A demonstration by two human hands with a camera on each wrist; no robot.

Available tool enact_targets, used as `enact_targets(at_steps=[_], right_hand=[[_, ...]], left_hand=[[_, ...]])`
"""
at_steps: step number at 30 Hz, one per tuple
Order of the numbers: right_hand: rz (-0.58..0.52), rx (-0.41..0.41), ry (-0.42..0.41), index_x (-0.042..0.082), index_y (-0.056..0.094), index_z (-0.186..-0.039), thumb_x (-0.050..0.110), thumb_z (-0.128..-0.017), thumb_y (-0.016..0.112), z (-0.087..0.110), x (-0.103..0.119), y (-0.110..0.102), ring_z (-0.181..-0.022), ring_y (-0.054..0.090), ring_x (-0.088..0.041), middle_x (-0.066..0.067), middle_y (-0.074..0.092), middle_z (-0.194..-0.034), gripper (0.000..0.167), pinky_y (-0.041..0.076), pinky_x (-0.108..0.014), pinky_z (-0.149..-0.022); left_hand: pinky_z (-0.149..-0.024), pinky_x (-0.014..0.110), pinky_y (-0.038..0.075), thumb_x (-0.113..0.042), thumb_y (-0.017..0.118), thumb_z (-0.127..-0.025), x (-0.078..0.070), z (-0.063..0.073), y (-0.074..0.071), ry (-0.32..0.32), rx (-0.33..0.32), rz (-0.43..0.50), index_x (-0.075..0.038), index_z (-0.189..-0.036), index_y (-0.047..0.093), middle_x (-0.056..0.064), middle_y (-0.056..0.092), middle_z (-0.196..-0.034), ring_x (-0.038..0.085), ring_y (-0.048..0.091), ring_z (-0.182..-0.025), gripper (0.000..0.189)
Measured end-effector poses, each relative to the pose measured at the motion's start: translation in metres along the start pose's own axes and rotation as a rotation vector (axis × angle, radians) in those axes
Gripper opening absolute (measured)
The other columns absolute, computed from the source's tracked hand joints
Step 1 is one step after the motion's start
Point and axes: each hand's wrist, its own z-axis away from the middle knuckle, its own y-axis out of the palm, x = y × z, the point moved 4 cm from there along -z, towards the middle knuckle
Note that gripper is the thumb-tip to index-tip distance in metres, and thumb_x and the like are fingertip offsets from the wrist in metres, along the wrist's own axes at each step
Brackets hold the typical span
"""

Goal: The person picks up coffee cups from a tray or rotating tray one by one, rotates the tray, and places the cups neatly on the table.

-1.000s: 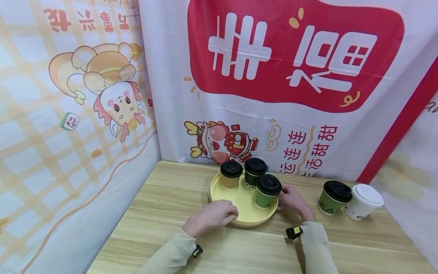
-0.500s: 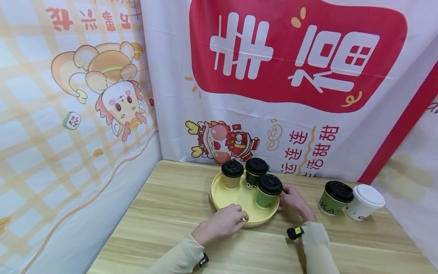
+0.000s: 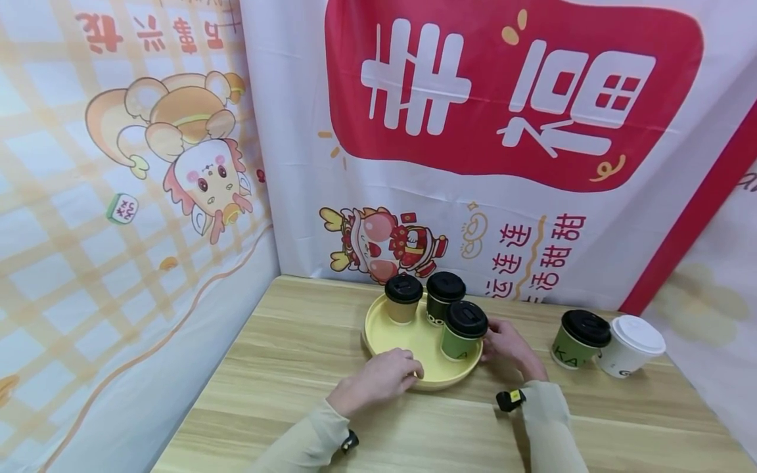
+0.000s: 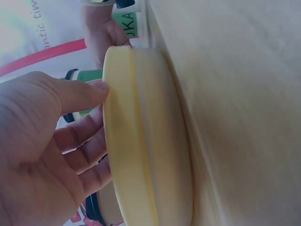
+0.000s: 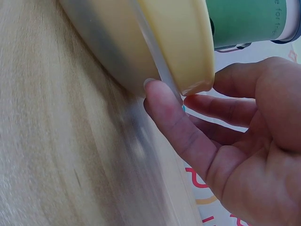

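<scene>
A round yellow tray (image 3: 395,338) on the table bears three black-lidded paper cups: a tan cup (image 3: 402,311), a dark cup (image 3: 436,309) and a green cup (image 3: 457,345). At the tray's front left, my left hand (image 3: 381,376) holds the rim. In the left wrist view its thumb lies at the outer edge and the other fingers reach behind the rim. My right hand (image 3: 510,345) grips the tray's right side beside the green cup. The right wrist view shows its thumb along a seam in the tray wall (image 5: 181,42), with the other fingers partly hidden behind the edge.
To the right on the wooden table (image 3: 437,433) stand another green cup (image 3: 572,350) with a black lid and a white cup (image 3: 621,355) with a white lid, side by side. A printed cloth (image 3: 301,164) hangs behind the table, another at the left.
My left hand has shifted right along the front rim, then slightly back left. The tan and dark cups sit slightly farther right. The right hand keeps its place.
</scene>
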Motion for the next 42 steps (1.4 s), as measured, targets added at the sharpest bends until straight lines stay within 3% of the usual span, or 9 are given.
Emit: enact_targets(at_steps=[5,10,16,22,28,36,42], right_hand=[[0.008,0.005,-0.004,-0.008,0.054,-0.118,0.007,-0.098,0.043,0.0,-0.001,-0.001,-0.072,0.066,-0.025,-0.01,0.06,-0.084,0.027,0.06,-0.045,-0.07],[0.007,-0.001,-0.016,-0.009,0.055,-0.118,0.007,-0.099,0.042,-0.001,0.0,-0.001,-0.071,0.067,-0.027,-0.012,0.061,-0.085,0.028,0.06,-0.046,-0.069],[0.021,-0.008,-0.016,-0.009,0.055,-0.116,0.008,-0.1,0.041,-0.003,-0.002,-0.002,-0.071,0.067,-0.024,-0.012,0.061,-0.086,0.027,0.061,-0.044,-0.069],[0.021,-0.012,-0.001,-0.008,0.056,-0.118,0.01,-0.102,0.042,-0.003,-0.002,-0.001,-0.072,0.067,-0.023,-0.014,0.062,-0.089,0.028,0.061,-0.044,-0.07],[0.008,-0.015,0.01,-0.008,0.055,-0.118,0.01,-0.102,0.041,-0.001,0.0,-0.002,-0.075,0.066,-0.025,-0.015,0.061,-0.091,0.028,0.06,-0.046,-0.072],[0.007,-0.001,0.002,-0.009,0.054,-0.122,0.008,-0.1,0.041,-0.001,0.0,-0.002,-0.073,0.066,-0.024,-0.013,0.061,-0.09,0.031,0.061,-0.045,-0.071],[0.014,-0.004,-0.005,-0.009,0.054,-0.121,0.008,-0.101,0.04,-0.001,-0.002,-0.002,-0.07,0.066,-0.022,-0.011,0.06,-0.087,0.03,0.061,-0.042,-0.068]], left_hand=[[-0.077,0.018,0.049,-0.019,0.068,-0.091,0.006,0.001,-0.002,0.004,0.036,0.036,-0.023,-0.099,0.074,-0.009,0.067,-0.092,0.005,0.061,-0.085,0.011],[-0.077,0.017,0.049,-0.019,0.066,-0.092,0.01,0.001,-0.006,0.023,0.025,0.066,-0.021,-0.097,0.074,-0.008,0.067,-0.091,0.004,0.06,-0.083,0.01],[-0.076,0.018,0.049,-0.025,0.06,-0.097,0.02,0.002,-0.013,-0.022,-0.04,0.14,-0.02,-0.095,0.073,-0.009,0.067,-0.089,0.002,0.058,-0.08,0.014],[-0.076,0.021,0.051,-0.024,0.061,-0.096,0.039,0.003,-0.023,-0.086,-0.135,0.245,-0.016,-0.095,0.073,-0.009,0.067,-0.086,0.002,0.058,-0.08,0.015],[-0.072,0.02,0.05,-0.025,0.06,-0.097,0.064,-0.003,-0.037,-0.215,-0.169,0.368,-0.017,-0.096,0.073,-0.01,0.067,-0.083,0.002,0.057,-0.076,0.015],[-0.068,0.025,0.049,-0.026,0.058,-0.098,0.096,-0.005,-0.047,-0.409,-0.318,0.484,-0.019,-0.095,0.071,-0.005,0.065,-0.082,0.009,0.055,-0.075,0.015],[-0.092,0.04,0.054,-0.028,0.057,-0.098,0.118,-0.009,-0.044,-0.57,-0.399,0.602,-0.013,-0.119,0.065,0.008,0.067,-0.116,0.023,0.064,-0.104,0.027]])
